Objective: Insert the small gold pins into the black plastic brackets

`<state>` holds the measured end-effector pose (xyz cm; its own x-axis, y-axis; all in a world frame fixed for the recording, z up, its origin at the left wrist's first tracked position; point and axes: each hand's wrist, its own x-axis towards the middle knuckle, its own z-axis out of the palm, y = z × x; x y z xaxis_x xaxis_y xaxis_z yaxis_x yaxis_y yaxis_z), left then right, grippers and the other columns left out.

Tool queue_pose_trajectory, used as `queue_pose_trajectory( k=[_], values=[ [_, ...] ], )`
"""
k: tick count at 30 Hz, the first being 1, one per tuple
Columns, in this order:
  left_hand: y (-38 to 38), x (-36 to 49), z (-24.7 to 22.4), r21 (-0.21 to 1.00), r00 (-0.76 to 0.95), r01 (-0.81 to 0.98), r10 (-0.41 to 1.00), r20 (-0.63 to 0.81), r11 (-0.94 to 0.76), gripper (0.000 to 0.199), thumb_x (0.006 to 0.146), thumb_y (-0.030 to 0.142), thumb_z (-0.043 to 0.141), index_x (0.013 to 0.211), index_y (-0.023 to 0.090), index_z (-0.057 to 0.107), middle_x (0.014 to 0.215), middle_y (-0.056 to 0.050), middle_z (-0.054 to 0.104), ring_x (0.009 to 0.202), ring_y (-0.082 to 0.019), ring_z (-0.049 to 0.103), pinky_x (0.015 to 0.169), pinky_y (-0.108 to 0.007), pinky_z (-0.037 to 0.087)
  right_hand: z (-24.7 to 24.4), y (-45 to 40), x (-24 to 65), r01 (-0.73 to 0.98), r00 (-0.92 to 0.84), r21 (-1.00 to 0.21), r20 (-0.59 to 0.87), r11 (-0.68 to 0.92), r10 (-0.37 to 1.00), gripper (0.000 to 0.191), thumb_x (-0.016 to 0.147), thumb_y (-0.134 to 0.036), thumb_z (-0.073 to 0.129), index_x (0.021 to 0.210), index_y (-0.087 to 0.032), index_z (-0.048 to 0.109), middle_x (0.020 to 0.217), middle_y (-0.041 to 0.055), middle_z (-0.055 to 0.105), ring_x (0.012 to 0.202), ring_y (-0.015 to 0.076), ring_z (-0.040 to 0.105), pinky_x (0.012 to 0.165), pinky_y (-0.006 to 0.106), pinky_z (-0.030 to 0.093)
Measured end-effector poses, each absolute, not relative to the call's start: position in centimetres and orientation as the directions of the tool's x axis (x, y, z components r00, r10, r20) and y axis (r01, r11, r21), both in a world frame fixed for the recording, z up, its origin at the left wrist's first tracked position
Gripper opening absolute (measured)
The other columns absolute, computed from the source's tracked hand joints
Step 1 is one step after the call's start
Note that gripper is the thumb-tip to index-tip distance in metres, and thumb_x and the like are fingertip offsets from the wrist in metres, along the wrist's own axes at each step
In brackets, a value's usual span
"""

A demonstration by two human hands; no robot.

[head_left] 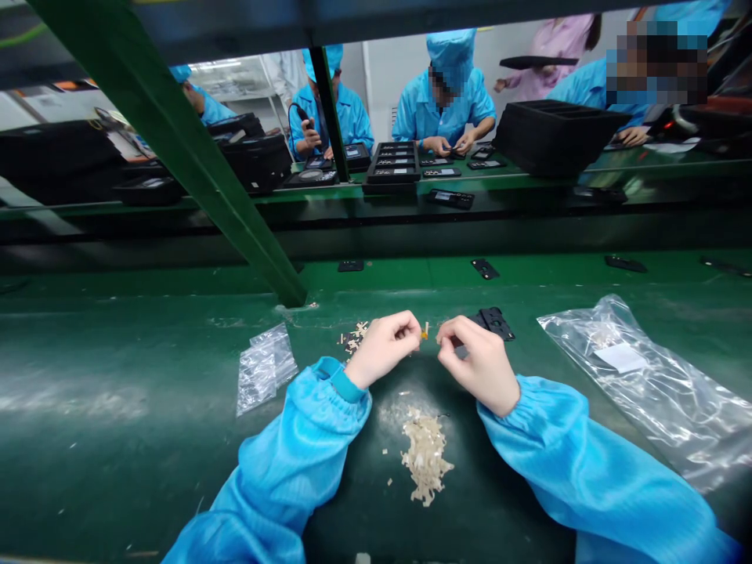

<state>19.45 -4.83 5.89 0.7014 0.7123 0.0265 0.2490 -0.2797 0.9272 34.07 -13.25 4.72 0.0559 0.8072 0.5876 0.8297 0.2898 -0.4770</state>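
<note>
My left hand (385, 348) is closed in a pinch on a small orange-yellow flexible piece (424, 333), its pale end sticking up past the fingertips. Just across a narrow gap, my right hand (479, 364) has its thumb and fingers pressed together; whatever may be in them is too small to make out. Behind the right hand lie black plastic housings (498, 323), partly covered by it. A scatter of small pale and dark pieces (356, 337) shows beside my left hand. Nearer to me, below both hands, is a heap of small cream-coloured pieces (426, 458).
Small clear zip bags (267, 368) lie at left, a large clear plastic bag (646, 376) at right. A green slanted post (217, 196) meets the bench at left of centre. Black parts (485, 269) lie along the far strip. Co-workers (443, 102) sit opposite behind black trays (395, 164).
</note>
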Motion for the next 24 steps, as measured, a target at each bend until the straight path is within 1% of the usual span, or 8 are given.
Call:
queue_pose_trajectory(
  k=[3, 6, 11, 13, 18, 21, 24],
  values=[
    [-4.3, 19.0, 6.5, 0.918, 0.69, 0.237, 0.72, 0.072, -0.319, 0.007, 0.072, 0.017, 0.045, 0.066, 0.017, 0.047, 0.061, 0.003, 0.051, 0.059, -0.01, 0.049, 0.057, -0.021, 0.039, 5.5, -13.5, 34.0, 0.777, 0.041, -0.541, 0.553, 0.321, 0.832, 0.016, 0.081, -0.013, 0.043, 0.068, -0.021, 0.048, 0.068, 0.0022, 0.058, 0.063, 0.0141, 0.055, 0.062, 0.026, 0.045],
    [-4.6, 18.9, 7.2, 0.896, 0.721, 0.237, 0.686, 0.098, -0.376, 0.007, 0.073, 0.018, 0.046, 0.067, 0.016, 0.048, 0.062, 0.003, 0.05, 0.061, -0.01, 0.048, 0.059, -0.021, 0.038, 5.8, -13.6, 33.8, 0.74, 0.016, -0.579, 0.525, 0.343, 0.851, 0.019, 0.085, -0.019, 0.045, 0.067, -0.02, 0.048, 0.066, 0.002, 0.057, 0.062, 0.0139, 0.054, 0.061, 0.027, 0.045],
    [-5.3, 19.0, 7.8, 0.843, 0.76, 0.237, 0.632, 0.148, -0.483, 0.008, 0.074, 0.016, 0.046, 0.066, 0.016, 0.05, 0.063, 0.004, 0.05, 0.062, -0.01, 0.045, 0.061, -0.021, 0.036, 5.8, -13.5, 33.8, 0.623, 0.068, -0.696, 0.502, 0.356, 0.862, 0.006, 0.08, -0.018, 0.052, 0.075, -0.02, 0.051, 0.076, 0.0025, 0.057, 0.064, 0.0129, 0.055, 0.054, 0.024, 0.047],
    [-5.4, 19.0, 7.7, 0.833, 0.77, 0.223, 0.615, 0.168, -0.507, 0.008, 0.074, 0.016, 0.047, 0.066, 0.016, 0.05, 0.063, 0.004, 0.05, 0.063, -0.009, 0.045, 0.06, -0.02, 0.036, 5.9, -13.5, 33.8, 0.627, 0.071, -0.697, 0.497, 0.349, 0.865, 0.005, 0.081, -0.018, 0.053, 0.076, -0.02, 0.053, 0.076, 0.0025, 0.058, 0.064, 0.013, 0.056, 0.055, 0.024, 0.047],
    [-5.4, 18.9, 7.6, 0.828, 0.782, 0.21, 0.597, 0.176, -0.52, 0.008, 0.073, 0.014, 0.047, 0.066, 0.016, 0.05, 0.063, 0.004, 0.05, 0.062, -0.009, 0.046, 0.06, -0.02, 0.035, 5.9, -13.4, 33.9, 0.655, 0.043, -0.664, 0.51, 0.361, 0.859, 0.009, 0.083, -0.018, 0.053, 0.074, -0.02, 0.055, 0.073, 0.0029, 0.061, 0.068, 0.015, 0.058, 0.063, 0.027, 0.047],
    [-5.2, 18.8, 7.7, 0.853, 0.785, 0.214, 0.603, 0.139, -0.476, 0.009, 0.073, 0.014, 0.047, 0.066, 0.016, 0.051, 0.064, 0.004, 0.052, 0.063, -0.009, 0.047, 0.062, -0.021, 0.036, 5.9, -13.4, 34.0, 0.654, 0.02, -0.659, 0.507, 0.372, 0.862, 0.011, 0.084, -0.016, 0.05, 0.075, -0.02, 0.056, 0.075, 0.003, 0.062, 0.069, 0.0149, 0.058, 0.064, 0.027, 0.047],
    [-4.7, 18.7, 7.6, 0.909, 0.784, 0.193, 0.615, 0.084, -0.37, 0.007, 0.072, 0.015, 0.047, 0.066, 0.016, 0.05, 0.063, 0.003, 0.052, 0.061, -0.009, 0.048, 0.061, -0.021, 0.037, 6.1, -13.4, 34.2, 0.665, 0.022, -0.644, 0.524, 0.379, 0.852, 0.012, 0.084, -0.015, 0.049, 0.074, -0.019, 0.055, 0.073, 0.003, 0.061, 0.067, 0.0144, 0.057, 0.062, 0.026, 0.046]
  ],
)
